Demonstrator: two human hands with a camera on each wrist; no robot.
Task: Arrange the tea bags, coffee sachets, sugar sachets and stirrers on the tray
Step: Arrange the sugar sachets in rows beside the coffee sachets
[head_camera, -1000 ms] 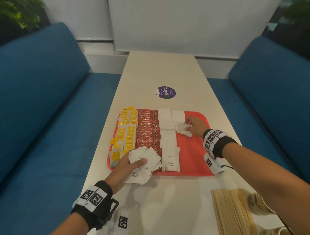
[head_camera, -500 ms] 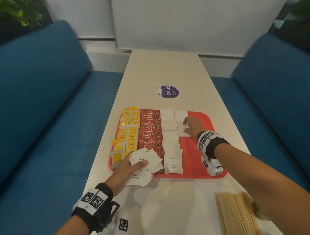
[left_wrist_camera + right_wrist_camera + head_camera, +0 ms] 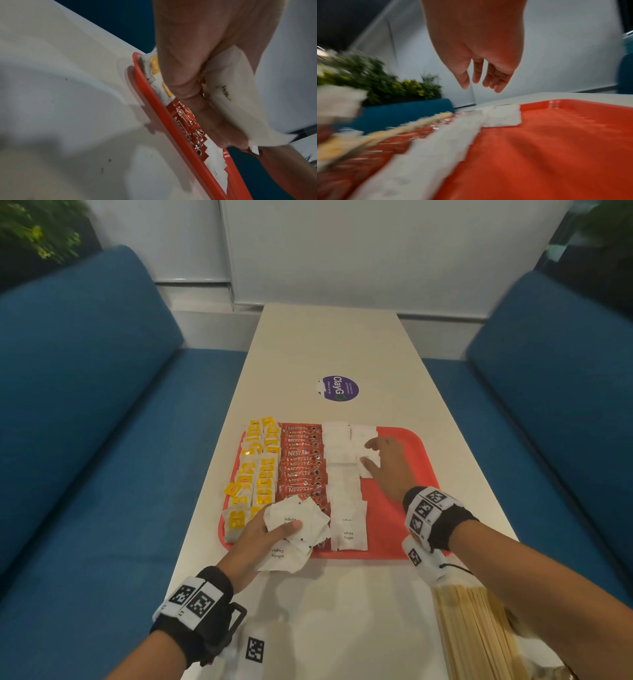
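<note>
Leftmost, the left hand (image 3: 265,537) grips a sugar bunch (image 3: 298,522) at the tray's (image 3: 404,508) near edge; tea bags (image 3: 255,470), coffee (image 3: 301,463), sugar rows (image 3: 344,484) follow; the right hand (image 3: 388,463) hovers slack-fingered, empty; stirrers (image 3: 476,631) lie on the table (image 3: 329,347).

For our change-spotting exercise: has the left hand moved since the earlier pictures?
No: the left hand stays at the near-left corner of the red tray, gripping sugar sachets.

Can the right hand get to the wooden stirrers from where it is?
Probably yes. The right hand is empty over the red tray, and the pile of wooden stirrers lies uncovered beside that forearm.
</note>
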